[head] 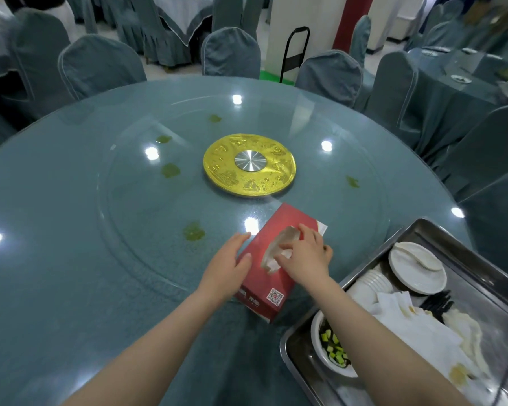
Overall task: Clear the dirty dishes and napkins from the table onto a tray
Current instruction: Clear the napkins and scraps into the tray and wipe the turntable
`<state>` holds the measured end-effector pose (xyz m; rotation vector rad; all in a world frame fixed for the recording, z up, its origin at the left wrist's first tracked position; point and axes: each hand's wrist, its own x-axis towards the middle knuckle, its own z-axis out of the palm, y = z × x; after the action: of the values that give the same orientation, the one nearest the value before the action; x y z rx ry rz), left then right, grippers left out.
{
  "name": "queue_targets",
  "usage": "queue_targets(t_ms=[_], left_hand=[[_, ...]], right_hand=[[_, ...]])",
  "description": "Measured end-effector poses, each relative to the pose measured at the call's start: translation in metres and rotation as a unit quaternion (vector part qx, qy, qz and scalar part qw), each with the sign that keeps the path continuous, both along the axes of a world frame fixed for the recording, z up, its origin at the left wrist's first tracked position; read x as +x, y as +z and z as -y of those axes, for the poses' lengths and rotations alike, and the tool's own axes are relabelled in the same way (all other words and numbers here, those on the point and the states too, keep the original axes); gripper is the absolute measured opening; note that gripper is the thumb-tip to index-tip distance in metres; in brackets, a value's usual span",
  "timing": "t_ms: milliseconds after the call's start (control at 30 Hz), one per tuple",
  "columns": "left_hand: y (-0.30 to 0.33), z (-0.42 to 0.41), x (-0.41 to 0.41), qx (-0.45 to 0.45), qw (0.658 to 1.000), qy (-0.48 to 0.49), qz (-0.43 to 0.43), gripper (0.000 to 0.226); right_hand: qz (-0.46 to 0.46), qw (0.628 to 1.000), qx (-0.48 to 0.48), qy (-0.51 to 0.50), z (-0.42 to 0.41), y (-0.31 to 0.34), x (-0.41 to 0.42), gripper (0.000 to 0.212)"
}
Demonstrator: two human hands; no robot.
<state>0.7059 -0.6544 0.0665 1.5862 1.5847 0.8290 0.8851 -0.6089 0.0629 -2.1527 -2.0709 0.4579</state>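
A red tissue box [272, 284] lies on the glass turntable near the table's front edge. My left hand [228, 266] rests flat against the box's left side, thumb on its top edge. My right hand [305, 253] sits on top of the box and pinches the white tissue [272, 260] at its opening. At the lower right a steel tray [440, 235] holds a white plate with a spoon [417, 268], stacked paper cups [370, 284], soiled napkins [417, 329], black utensils [437, 303] and a bowl of green food scraps [330, 350].
The round teal table [56, 259] has a glass turntable with a gold centre disc [249, 165]. Several green spill spots [193, 231] dot the glass. Covered chairs [100, 65] ring the table, and another table [464, 80] stands at the far right.
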Motion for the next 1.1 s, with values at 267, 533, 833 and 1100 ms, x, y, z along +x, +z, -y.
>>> queue_targets(t_ms=[267,533,833,1100], left_hand=[[-0.017,0.001,0.017,-0.136,0.948,-0.114,-0.265,0.121],[-0.017,0.001,0.023,-0.141,0.947,-0.115,-0.266,0.122],[-0.016,0.001,0.029,-0.134,0.946,-0.118,-0.270,0.121],[-0.019,-0.001,0.033,-0.132,0.950,-0.112,-0.262,0.121]], right_hand=[[0.045,0.996,-0.073,-0.009,-0.005,0.001,-0.019,0.068],[0.116,0.987,-0.112,0.010,-0.010,0.010,-0.028,0.082],[0.006,0.997,-0.075,-0.011,-0.007,0.013,-0.011,0.009],[-0.432,0.865,0.100,-0.236,0.014,0.030,0.014,0.013]])
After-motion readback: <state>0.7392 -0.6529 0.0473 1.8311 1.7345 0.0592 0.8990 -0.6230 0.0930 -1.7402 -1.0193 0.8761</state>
